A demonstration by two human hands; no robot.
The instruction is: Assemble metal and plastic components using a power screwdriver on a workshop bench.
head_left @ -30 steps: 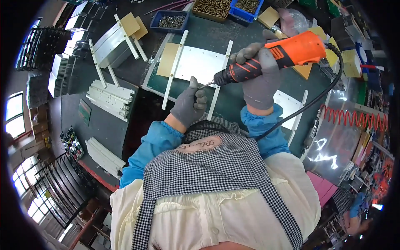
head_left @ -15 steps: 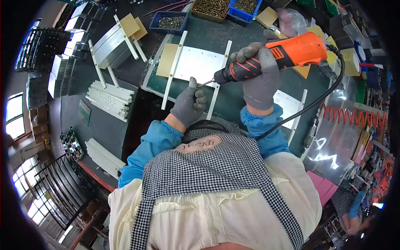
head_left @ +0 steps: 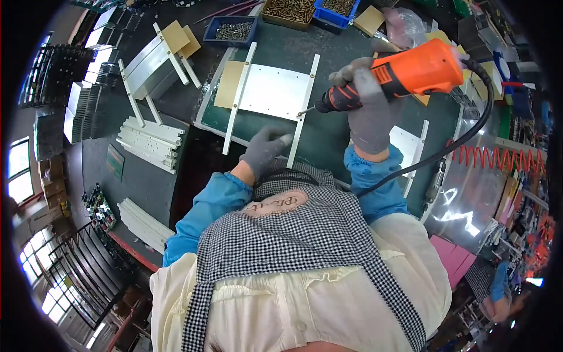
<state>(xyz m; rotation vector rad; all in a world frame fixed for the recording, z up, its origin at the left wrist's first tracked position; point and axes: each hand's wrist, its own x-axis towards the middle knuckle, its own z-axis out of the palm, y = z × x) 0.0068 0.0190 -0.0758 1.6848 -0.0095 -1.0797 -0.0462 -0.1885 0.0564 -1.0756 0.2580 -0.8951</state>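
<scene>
My right hand (head_left: 370,111), in a grey glove, grips an orange and black electric screwdriver (head_left: 419,67) with a black cord. Its bit meets a brass-coloured screw (head_left: 300,114) on the right-hand white strip (head_left: 305,100). That strip and a left-hand white strip (head_left: 239,100) lie across a white metal panel (head_left: 272,91) with small holes. A tan board (head_left: 229,85) shows at the panel's left end. My left hand (head_left: 264,152), also gloved, hovers left of the strip's near end, its fingers blurred but loosely apart, with nothing seen in them.
Bins of small fasteners stand at the back: a dark blue one (head_left: 230,40), a brown one (head_left: 287,22) and a bright blue one (head_left: 337,26). Left are a framed panel assembly (head_left: 153,64) and stacked white strips (head_left: 149,141). A coiled red hose (head_left: 498,161) hangs at right.
The screwdriver's bit has come down onto the screw at the strip. My left hand has let go near the bit tip and drawn back toward me.
</scene>
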